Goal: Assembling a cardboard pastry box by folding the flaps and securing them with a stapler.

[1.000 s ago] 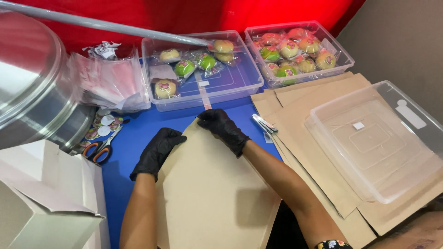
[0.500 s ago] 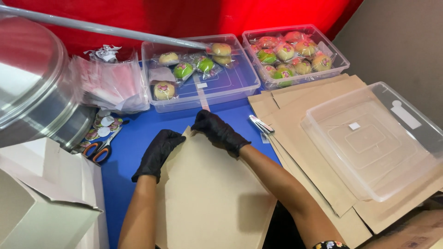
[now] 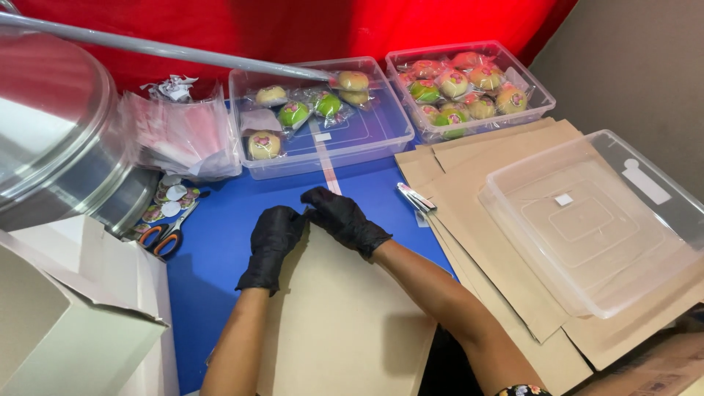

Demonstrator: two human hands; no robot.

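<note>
A flat brown cardboard sheet point(image 3: 345, 323) lies on the blue table in front of me, its far corner pointing away. My left hand point(image 3: 273, 242), in a black glove, rests on the sheet's left edge near that corner. The right hand point(image 3: 343, 220), gloved the same way, presses its fingers on the far corner beside the left one. Both hands meet at the tip of the sheet.
Two clear plastic bins hold wrapped round pastries: left bin point(image 3: 381, 139), right bin point(image 3: 539, 99). A stack of cardboard sheets point(image 3: 469, 183) with a clear lid point(image 3: 594, 227) lies right. Scissors point(image 3: 167, 235), round stickers point(image 3: 174, 194), plastic bags point(image 3: 180, 139), a metal drum point(image 3: 59, 147), a white box point(image 3: 73, 323) sit left.
My hands have drawn together at the sheet's far corner. The left hand moved up and right along the edge. The right hand shifted slightly toward me.
</note>
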